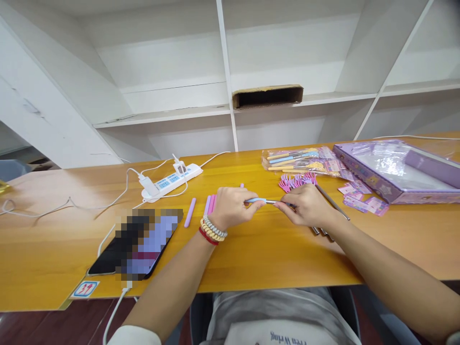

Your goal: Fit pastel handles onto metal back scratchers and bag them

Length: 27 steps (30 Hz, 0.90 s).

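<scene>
My left hand (233,208) is closed around a light blue handle piece (256,200). A thin metal rod (271,202) joins that piece and runs into the closed fingers of my right hand (306,206). Both hands are above the middle of the table, a short gap apart. Beside and partly behind my left hand lie pink and purple handle sticks (208,205), with one purple stick (190,212) set apart to the left. Pink claw-shaped heads (296,180) lie just beyond my right hand. Several metal rods (332,202) show around that hand, partly hidden by it.
Bagged claw-headed sticks (298,160), printed cards (364,197) and a purple box (391,195) with clear film are at the back right. A white power strip (174,181) with cables and two phones (115,254) lie to the left. White shelves (172,115) stand behind the table.
</scene>
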Tool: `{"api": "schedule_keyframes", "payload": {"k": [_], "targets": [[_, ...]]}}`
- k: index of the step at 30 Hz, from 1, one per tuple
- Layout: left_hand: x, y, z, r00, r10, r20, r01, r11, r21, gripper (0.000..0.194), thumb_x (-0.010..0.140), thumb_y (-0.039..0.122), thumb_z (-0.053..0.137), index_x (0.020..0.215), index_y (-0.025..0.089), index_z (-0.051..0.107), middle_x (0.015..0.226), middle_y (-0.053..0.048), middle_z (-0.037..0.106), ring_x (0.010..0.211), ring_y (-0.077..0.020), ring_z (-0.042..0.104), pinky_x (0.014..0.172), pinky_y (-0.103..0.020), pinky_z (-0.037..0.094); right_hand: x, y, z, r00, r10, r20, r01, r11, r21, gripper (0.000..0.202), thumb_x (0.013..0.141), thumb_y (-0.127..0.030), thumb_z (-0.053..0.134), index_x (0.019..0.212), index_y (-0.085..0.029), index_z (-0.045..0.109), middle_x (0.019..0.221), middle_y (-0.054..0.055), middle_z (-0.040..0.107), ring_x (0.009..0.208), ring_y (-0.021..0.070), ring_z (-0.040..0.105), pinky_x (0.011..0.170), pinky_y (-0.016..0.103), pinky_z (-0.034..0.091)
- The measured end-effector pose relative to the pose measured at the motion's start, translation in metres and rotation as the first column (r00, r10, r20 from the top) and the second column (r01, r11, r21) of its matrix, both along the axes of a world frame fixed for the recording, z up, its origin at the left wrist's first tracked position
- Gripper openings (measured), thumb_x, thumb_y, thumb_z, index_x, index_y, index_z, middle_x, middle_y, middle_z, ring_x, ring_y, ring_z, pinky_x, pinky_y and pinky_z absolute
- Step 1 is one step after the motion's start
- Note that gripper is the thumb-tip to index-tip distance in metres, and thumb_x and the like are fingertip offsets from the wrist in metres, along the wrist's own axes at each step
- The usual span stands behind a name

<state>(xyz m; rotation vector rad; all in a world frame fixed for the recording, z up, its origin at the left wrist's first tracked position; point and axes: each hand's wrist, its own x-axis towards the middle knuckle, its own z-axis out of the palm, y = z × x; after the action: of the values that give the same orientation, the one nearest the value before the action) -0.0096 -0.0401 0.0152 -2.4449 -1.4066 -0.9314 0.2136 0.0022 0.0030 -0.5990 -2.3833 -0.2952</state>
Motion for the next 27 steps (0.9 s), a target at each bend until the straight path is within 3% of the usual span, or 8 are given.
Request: {"api": "schedule_keyframes", "payload": {"k": [3,6,9,12,16,21,27], "targets": [[0.002,0.000,-0.002,0.996,0.032,-0.079,-0.034,0.999,-0.028,0.035,0.086,0.046,0.049,0.072,0.023,0.070,0.062,0.000,0.065,0.056,-0.0113,0.056,0.052,-0.025,0.032,0.001,0.006,-0.003,1.000,0.011,0.009,-0.010,0.997,-0.071,0.041,0.087,-0.034,0.047,0.053,-0.015,0.058,0.044,0.000,0.048,0.041,0.0069,0.035,0.049,0.026,0.019],[0.010,0.001,-0.007,0.976,0.069,-0.207,-0.075,0.997,-0.022,0.034,0.088,0.046,0.044,0.080,0.022,0.068,0.071,-0.001,0.067,0.064,-0.0147,0.059,0.058,-0.028,0.034,0.001,0.011,-0.006,0.999,0.018,0.030,-0.011,0.974,-0.227,0.040,0.087,-0.036,0.048,0.054,-0.015,0.059,0.044,0.001,0.051,0.042,0.0074,0.037,0.049,0.025,0.022],[0.024,0.002,-0.014,0.936,0.036,-0.351,-0.035,0.999,0.008,0.030,0.091,0.038,0.041,0.087,0.019,0.063,0.077,-0.004,0.066,0.072,-0.0180,0.060,0.070,-0.033,0.037,-0.003,0.012,-0.010,1.000,0.007,-0.004,-0.008,0.926,-0.378,0.030,0.085,-0.033,0.051,0.064,-0.016,0.064,0.049,0.000,0.056,0.043,0.0074,0.040,0.050,0.023,0.027],[0.031,0.005,-0.019,0.906,-0.014,-0.423,0.000,0.999,-0.034,0.024,0.092,0.028,0.039,0.085,0.017,0.060,0.080,-0.004,0.063,0.074,-0.0177,0.059,0.069,-0.033,0.037,-0.007,0.011,-0.013,0.999,0.052,-0.006,-0.049,0.891,-0.451,0.021,0.083,-0.030,0.053,0.073,-0.016,0.066,0.055,0.000,0.059,0.045,0.0078,0.043,0.052,0.022,0.030],[0.020,0.010,-0.019,0.911,0.005,-0.412,-0.033,0.998,-0.062,0.024,0.093,0.031,0.040,0.087,0.019,0.059,0.080,-0.003,0.063,0.075,-0.0175,0.058,0.067,-0.032,0.036,-0.006,0.014,-0.012,0.989,0.145,0.018,-0.125,0.901,-0.415,0.025,0.087,-0.035,0.050,0.088,-0.016,0.067,0.069,0.004,0.064,0.057,0.0112,0.052,0.059,0.024,0.036],[0.006,0.016,-0.019,0.933,0.028,-0.360,-0.044,0.998,-0.035,0.031,0.094,0.040,0.036,0.094,0.020,0.059,0.082,-0.002,0.064,0.079,-0.0180,0.058,0.071,-0.032,0.036,-0.003,0.019,-0.012,0.991,0.122,0.045,-0.101,0.940,-0.326,0.026,0.090,-0.033,0.046,0.094,-0.015,0.065,0.077,0.007,0.064,0.072,0.0158,0.056,0.067,0.027,0.040],[0.002,0.019,-0.018,0.954,0.067,-0.293,-0.061,0.998,0.030,0.036,0.094,0.043,0.034,0.091,0.021,0.062,0.082,-0.003,0.064,0.080,-0.0165,0.058,0.069,-0.031,0.034,0.001,0.021,-0.011,0.991,0.130,-0.021,-0.129,0.931,-0.342,0.026,0.086,-0.033,0.052,0.104,-0.016,0.062,0.088,0.008,0.066,0.078,0.0171,0.059,0.071,0.028,0.043]]}}
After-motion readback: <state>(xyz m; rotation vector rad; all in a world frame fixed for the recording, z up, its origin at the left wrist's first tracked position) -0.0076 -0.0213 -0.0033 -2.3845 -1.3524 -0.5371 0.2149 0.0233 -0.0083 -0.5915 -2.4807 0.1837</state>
